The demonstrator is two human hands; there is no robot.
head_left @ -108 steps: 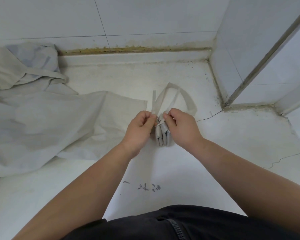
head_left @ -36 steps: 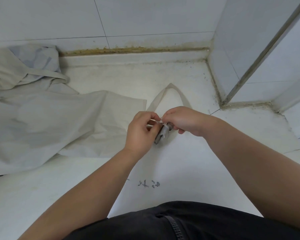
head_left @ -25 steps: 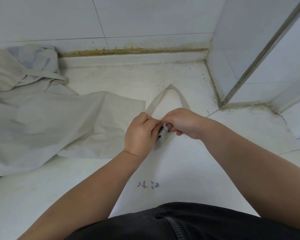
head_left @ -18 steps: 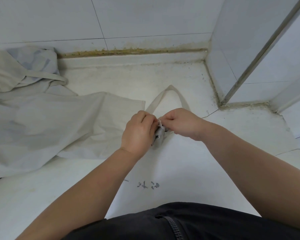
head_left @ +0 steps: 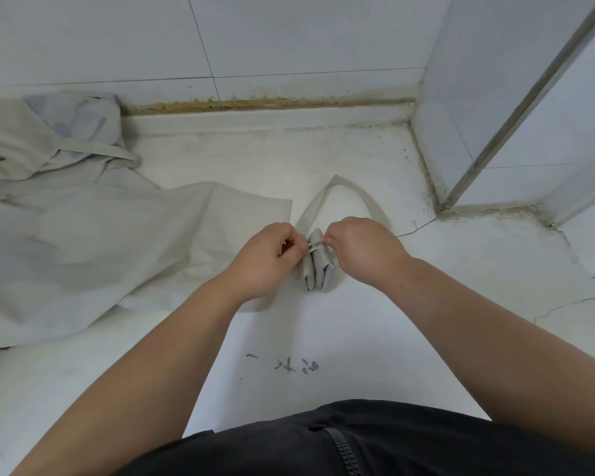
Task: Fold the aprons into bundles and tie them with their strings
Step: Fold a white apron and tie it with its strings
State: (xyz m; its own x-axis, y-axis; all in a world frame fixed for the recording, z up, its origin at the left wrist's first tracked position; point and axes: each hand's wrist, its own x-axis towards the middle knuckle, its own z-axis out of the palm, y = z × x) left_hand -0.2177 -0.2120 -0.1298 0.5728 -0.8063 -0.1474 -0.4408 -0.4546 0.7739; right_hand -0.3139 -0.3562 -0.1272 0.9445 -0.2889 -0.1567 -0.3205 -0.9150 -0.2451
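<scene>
A small folded grey apron bundle [head_left: 318, 269] lies on the white counter between my hands. A thin string [head_left: 314, 246] crosses its far end. My left hand [head_left: 267, 259] pinches one end of that string at the bundle's left side. My right hand [head_left: 364, 249] pinches the other end at the bundle's right side. The apron's wide neck strap [head_left: 351, 188] loops out beyond the bundle toward the wall. The knot itself is mostly hidden by my fingertips.
Loose unfolded grey aprons [head_left: 83, 242] spread over the left half of the white counter [head_left: 375, 338]. A tiled wall [head_left: 255, 39] runs along the back, and a tiled corner with a metal strip [head_left: 516, 108] stands at the right. Dark scribbles [head_left: 289, 365] mark the counter near me.
The bundle has turned from lying tilted under my fingers to lying lengthwise toward me. My hands have drawn apart to either side of it with the string stretched between them.
</scene>
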